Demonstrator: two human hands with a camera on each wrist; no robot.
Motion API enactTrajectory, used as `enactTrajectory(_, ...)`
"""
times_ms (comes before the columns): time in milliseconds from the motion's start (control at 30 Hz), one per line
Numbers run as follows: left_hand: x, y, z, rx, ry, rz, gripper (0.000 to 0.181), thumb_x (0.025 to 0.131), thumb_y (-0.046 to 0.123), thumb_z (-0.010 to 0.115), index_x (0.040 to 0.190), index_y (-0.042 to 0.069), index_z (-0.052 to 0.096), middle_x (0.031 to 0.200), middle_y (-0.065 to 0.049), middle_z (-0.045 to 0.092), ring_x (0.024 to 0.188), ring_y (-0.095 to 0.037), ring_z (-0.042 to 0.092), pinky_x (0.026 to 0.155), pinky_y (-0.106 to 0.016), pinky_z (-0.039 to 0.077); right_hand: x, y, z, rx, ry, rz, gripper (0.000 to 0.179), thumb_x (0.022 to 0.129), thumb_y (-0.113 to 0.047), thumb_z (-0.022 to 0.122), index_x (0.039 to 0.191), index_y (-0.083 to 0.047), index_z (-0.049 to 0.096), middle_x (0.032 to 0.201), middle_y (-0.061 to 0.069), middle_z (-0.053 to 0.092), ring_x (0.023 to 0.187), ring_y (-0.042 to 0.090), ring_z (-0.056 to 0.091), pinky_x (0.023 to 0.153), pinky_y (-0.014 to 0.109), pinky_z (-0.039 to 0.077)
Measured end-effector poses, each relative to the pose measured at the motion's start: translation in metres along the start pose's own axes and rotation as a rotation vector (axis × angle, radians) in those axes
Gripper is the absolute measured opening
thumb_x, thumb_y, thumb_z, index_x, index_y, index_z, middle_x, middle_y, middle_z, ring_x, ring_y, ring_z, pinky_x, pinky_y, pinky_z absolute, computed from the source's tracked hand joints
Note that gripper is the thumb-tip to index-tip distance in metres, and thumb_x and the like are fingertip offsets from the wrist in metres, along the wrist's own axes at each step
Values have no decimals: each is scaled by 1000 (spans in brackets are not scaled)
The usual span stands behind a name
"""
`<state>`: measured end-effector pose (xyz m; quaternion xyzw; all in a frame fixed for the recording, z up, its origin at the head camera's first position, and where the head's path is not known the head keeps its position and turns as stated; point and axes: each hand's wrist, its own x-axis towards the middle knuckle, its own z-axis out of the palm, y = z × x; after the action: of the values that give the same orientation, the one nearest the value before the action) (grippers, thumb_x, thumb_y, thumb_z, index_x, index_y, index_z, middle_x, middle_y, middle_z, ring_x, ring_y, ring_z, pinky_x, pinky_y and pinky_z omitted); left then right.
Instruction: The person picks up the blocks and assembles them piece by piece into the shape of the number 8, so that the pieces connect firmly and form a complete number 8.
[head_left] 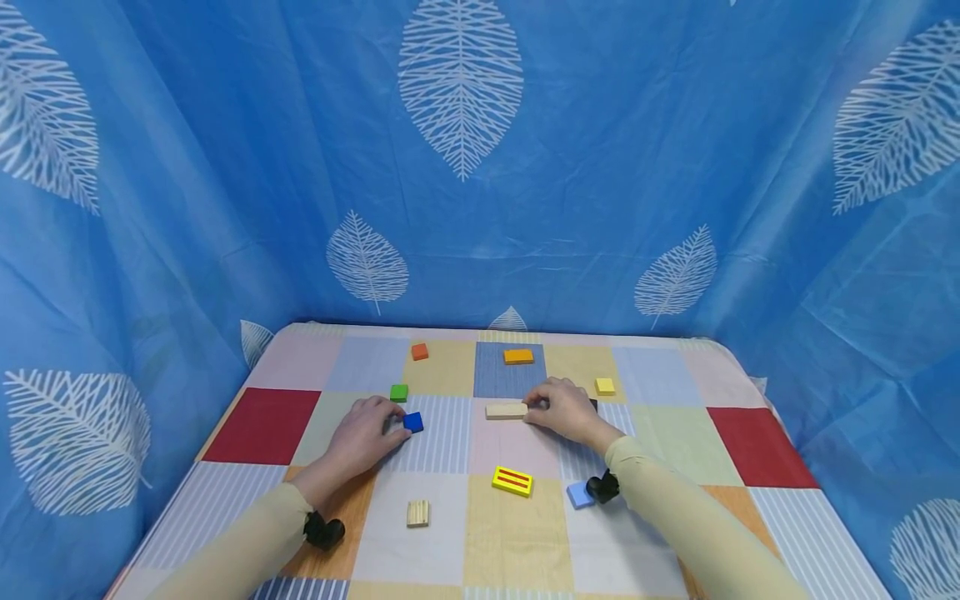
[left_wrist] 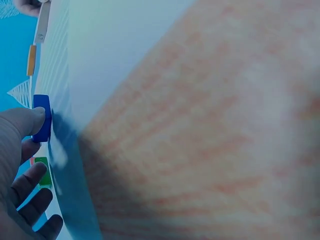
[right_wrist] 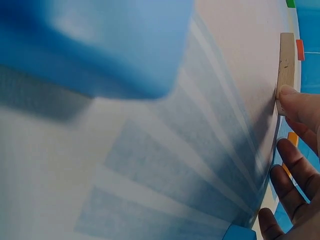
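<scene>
My left hand (head_left: 363, 435) pinches a small dark blue block (head_left: 413, 422) between thumb and index finger, left of the table's middle. In the left wrist view the thumb lies on the face of that blue block (left_wrist: 42, 120), and the other fingers are spread below it. Near the middle, my right hand (head_left: 567, 412) pinches the right end of a long plain wooden block (head_left: 505, 412). The right wrist view has the thumb on the near end of this wooden block (right_wrist: 286, 62). A green block (head_left: 399, 392) lies just beyond the left hand.
Farther back lie a red-orange block (head_left: 420, 352), an orange block (head_left: 518, 357) and a yellow block (head_left: 604, 387). Nearer are a red-striped yellow block (head_left: 512, 481), a ridged wooden block (head_left: 417, 513) and a light blue block (head_left: 579, 495) by the right wrist. Blue curtains (head_left: 525, 250) surround the table.
</scene>
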<state>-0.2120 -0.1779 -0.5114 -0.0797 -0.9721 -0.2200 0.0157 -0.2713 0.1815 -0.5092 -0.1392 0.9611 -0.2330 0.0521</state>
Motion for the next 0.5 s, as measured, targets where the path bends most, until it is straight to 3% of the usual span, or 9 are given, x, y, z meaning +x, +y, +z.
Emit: enactTrajectory(500, 32, 24, 12, 31, -53, 82, 34, 93, 33, 77, 121, 15, 71, 123, -5, 65, 121, -28, 55, 106, -48, 43, -1, -3, -1, -2, -6, 0, 22, 88, -34, 82, 106, -24, 77, 103, -8, 64, 101, 18, 52, 90, 45, 40)
